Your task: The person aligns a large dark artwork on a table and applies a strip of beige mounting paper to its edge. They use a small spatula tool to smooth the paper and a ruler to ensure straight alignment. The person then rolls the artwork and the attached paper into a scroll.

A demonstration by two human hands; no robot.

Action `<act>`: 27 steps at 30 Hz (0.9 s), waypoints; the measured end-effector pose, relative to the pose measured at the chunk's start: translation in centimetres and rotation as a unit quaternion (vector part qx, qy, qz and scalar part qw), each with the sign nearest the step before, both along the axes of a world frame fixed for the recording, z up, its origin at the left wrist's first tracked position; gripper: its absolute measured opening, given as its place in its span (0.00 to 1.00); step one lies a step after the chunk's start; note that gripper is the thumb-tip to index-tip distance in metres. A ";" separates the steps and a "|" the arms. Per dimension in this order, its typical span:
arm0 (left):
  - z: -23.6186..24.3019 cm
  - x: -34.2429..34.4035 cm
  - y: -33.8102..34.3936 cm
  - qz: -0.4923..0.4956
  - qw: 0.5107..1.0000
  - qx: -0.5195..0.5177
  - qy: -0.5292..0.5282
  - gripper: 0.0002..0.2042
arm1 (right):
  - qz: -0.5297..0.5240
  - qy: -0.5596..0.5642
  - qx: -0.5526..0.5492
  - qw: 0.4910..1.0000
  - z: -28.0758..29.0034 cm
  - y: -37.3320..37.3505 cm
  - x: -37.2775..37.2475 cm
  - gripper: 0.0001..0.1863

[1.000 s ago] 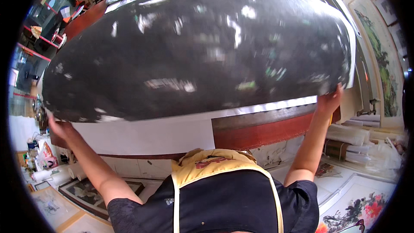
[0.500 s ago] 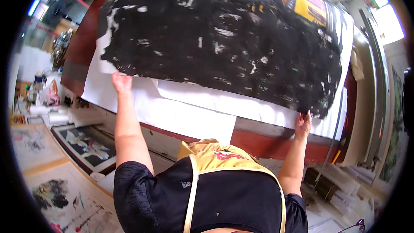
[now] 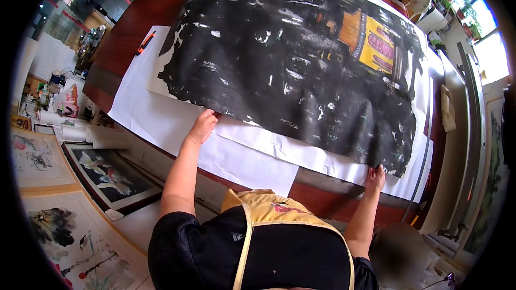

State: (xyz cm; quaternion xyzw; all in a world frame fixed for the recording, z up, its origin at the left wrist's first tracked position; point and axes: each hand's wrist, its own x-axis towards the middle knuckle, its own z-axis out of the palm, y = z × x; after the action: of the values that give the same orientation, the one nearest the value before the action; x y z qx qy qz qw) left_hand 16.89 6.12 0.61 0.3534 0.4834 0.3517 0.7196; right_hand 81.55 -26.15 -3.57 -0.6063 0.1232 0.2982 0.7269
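Note:
A large sheet painted mostly black [image 3: 236, 70], with white gaps and a yellow and orange part at the right, spreads over white paper [image 3: 145, 113] on the table. My left hand [image 3: 203, 125] is closed on its near edge, left of the middle. Near the right corner, my right hand [image 3: 375, 179] pinches the same edge, thumb and fingers together. Between the hands the sheet bulges in soft waves, its near edge a little raised. On the white paper left of the sheet lies an orange and black utility knife [image 3: 145, 43].
The dark red table [image 3: 113, 53] shows at the left. A long metal bar [image 3: 475, 139] and a beige cloth [image 3: 447, 108] are at the right. Paper rolls [image 3: 105, 138], a framed flower picture [image 3: 107, 174] and ink paintings [image 3: 80, 241] lie at the lower left.
My left hand has shifted right along the near edge, closer to my right hand. More of the sheet's far part and the utility knife have come into view.

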 end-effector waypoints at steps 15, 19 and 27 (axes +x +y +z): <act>-1.1 -6.9 10.4 0.031 0.639 0.091 0.763 0.20 | -0.037 -0.007 0.101 0.994 0.7 -0.9 1.9 0.14; -1.8 -12.7 12.6 0.371 0.826 0.087 0.415 0.24 | -0.043 -0.010 0.002 0.999 0.2 -0.3 2.2 0.11; -2.6 -15.4 13.1 0.443 0.820 0.113 0.344 0.48 | -0.039 -0.100 -0.134 0.985 1.3 1.0 1.9 0.11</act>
State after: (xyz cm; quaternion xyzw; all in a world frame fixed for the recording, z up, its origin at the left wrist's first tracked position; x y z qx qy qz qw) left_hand 1.45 19.18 -2.03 0.2778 0.7610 0.5400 0.2284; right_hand 83.48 -25.19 -2.22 -0.7198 0.1123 0.1887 0.6586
